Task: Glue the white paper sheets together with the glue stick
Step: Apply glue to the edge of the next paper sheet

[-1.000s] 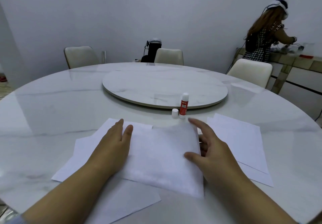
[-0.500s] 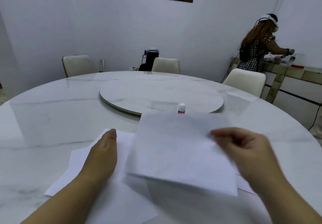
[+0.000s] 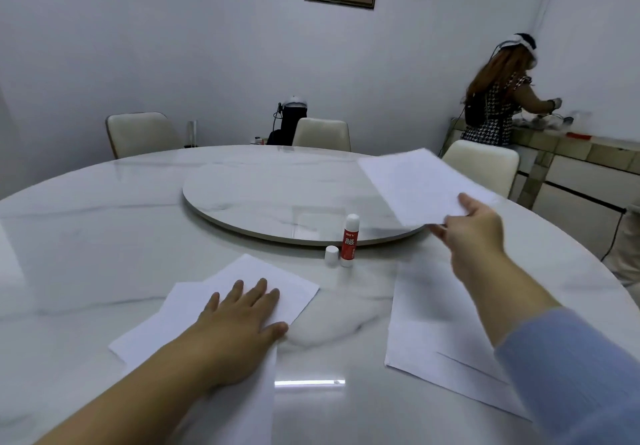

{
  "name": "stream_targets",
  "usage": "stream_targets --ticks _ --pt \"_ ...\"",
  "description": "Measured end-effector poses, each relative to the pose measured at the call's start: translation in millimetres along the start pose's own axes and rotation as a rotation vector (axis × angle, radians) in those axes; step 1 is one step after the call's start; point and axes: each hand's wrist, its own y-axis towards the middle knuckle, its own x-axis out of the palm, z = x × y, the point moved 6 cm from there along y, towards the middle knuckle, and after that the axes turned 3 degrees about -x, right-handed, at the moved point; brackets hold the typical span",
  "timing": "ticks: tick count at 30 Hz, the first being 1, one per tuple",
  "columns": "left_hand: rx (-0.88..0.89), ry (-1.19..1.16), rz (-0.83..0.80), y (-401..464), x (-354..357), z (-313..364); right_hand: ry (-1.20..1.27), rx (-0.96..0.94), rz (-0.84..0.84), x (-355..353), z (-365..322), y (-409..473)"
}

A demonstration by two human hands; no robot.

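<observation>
My right hand (image 3: 471, 233) pinches a white paper sheet (image 3: 422, 185) by its near edge and holds it in the air over the right side of the turntable. My left hand (image 3: 242, 323) lies flat, fingers straight, on a stack of white sheets (image 3: 287, 285) at the near left of the table. A red and white glue stick (image 3: 349, 240) stands upright near the turntable's front edge, and its white cap (image 3: 331, 254) stands just to its left. More white sheets (image 3: 436, 333) lie on the table under my right forearm.
The round marble table (image 3: 86, 236) carries a raised round turntable (image 3: 263, 198) in its middle. Cream chairs (image 3: 142, 133) stand around the far side. A person (image 3: 498, 98) stands with their back turned at a sideboard (image 3: 575, 167) at the far right.
My right hand has lifted the sheet off the left stack and carried it up and to the far right. The left hand stays flat on the stack. The glue stick is in plain view again.
</observation>
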Motion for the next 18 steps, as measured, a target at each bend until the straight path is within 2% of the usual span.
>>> stream_targets --ticks 3,5,8,13,16,18 --pt "-0.015 0.006 0.005 4.4 3.9 -0.3 -0.033 0.134 0.044 11.1 42.0 12.4" --pt "-0.029 -0.018 0.047 2.7 5.0 -1.9 -0.164 0.141 -0.011 19.5 61.5 19.8" --pt "-0.048 -0.03 0.073 -1.5 7.0 -6.5 -0.26 0.195 0.033 20.6 77.9 25.0" --pt "-0.16 -0.054 0.115 -6.8 2.0 -19.1 -0.479 0.134 -0.129 21.3 77.4 29.1" --pt "-0.257 -0.046 0.12 -9.4 -0.6 -24.5 -0.647 0.159 -0.158 14.0 68.0 23.6" --pt "-0.274 -0.065 0.104 -10.4 0.1 -23.0 -0.681 0.075 -0.173 19.1 55.3 16.5"
